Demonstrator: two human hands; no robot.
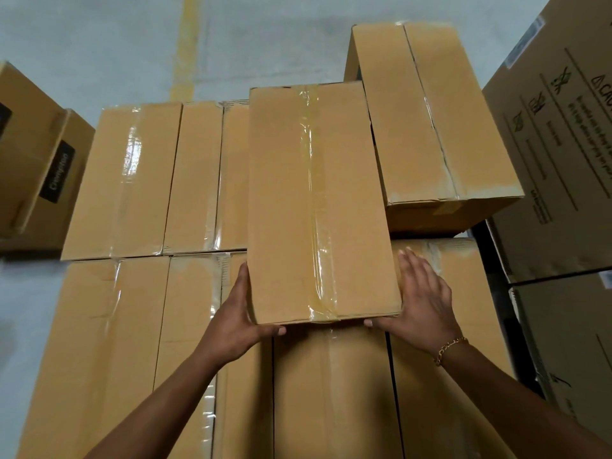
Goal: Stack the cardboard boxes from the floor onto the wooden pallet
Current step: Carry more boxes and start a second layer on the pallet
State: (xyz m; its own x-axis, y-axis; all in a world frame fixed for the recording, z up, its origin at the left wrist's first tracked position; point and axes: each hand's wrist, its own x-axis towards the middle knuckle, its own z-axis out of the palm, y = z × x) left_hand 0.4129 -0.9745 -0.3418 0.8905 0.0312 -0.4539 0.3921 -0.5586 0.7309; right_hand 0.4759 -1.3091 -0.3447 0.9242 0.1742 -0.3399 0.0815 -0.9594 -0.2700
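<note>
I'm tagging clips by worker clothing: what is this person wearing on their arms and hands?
No sleeves are in view, and neither the left hand nor the right hand is gloved. A gold chain bracelet circles the right wrist.

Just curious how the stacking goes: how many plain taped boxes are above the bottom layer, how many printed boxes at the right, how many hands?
Plain upper boxes: 2, the held box and the box beside it
Printed boxes: 2
Hands: 2, left hand, right hand
Total: 6
</note>
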